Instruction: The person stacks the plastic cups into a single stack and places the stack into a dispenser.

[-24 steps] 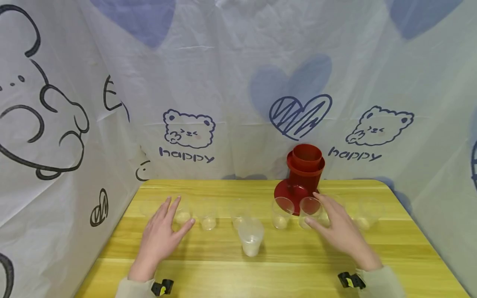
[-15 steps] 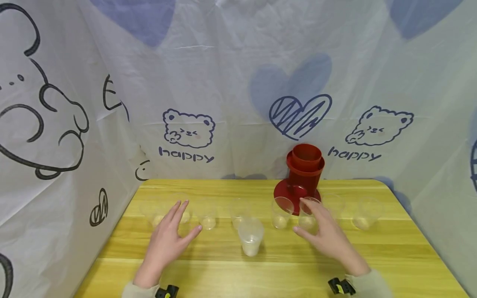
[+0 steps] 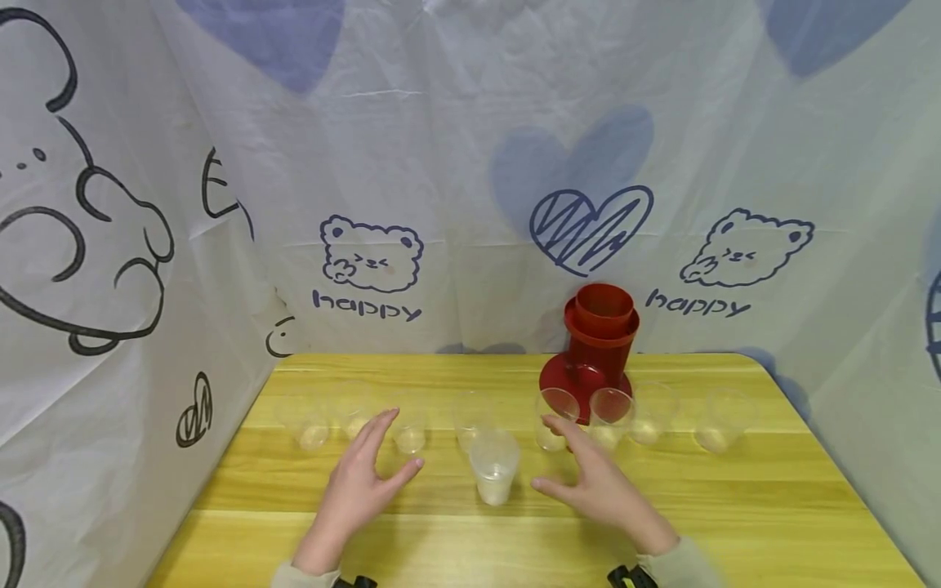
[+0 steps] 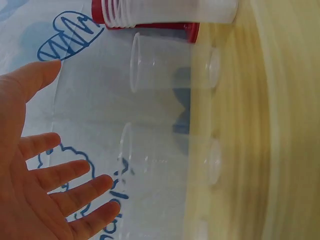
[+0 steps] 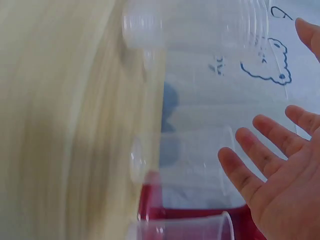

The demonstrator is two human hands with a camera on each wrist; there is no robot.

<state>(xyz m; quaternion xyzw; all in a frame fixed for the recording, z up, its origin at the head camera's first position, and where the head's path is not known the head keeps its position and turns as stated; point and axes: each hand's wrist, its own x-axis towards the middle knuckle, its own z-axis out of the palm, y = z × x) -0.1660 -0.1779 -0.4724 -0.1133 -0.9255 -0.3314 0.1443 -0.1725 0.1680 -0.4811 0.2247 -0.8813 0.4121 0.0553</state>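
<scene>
A nested stack of clear plastic cups (image 3: 495,469) stands upright near the middle of the wooden table. To its left my left hand (image 3: 360,490) hovers with fingers spread and thumb toward the stack, holding nothing. My right hand (image 3: 599,490) mirrors it on the other side, thumb nearer the stack, also holding nothing. Both wrist views show the stack, as ribbed rims (image 4: 170,12) and as a pale column (image 5: 195,25), apart from the fingers. Behind the hands runs a row of single clear cups, among them one cup (image 3: 410,429) beyond my left fingers and another (image 3: 555,420) beyond my right fingers.
A red plastic stand (image 3: 599,351) with a round base and a cup-shaped top is at the back right, behind the cup row. A printed cloth (image 3: 470,163) hangs along the table's back edge and sides. Bare wood (image 3: 470,547) lies in front of the stack.
Both hands have moved inward toward the cup stack, left hand rightward and right hand leftward, and slightly nearer the body. The stack, single cups and red stand have stayed put.
</scene>
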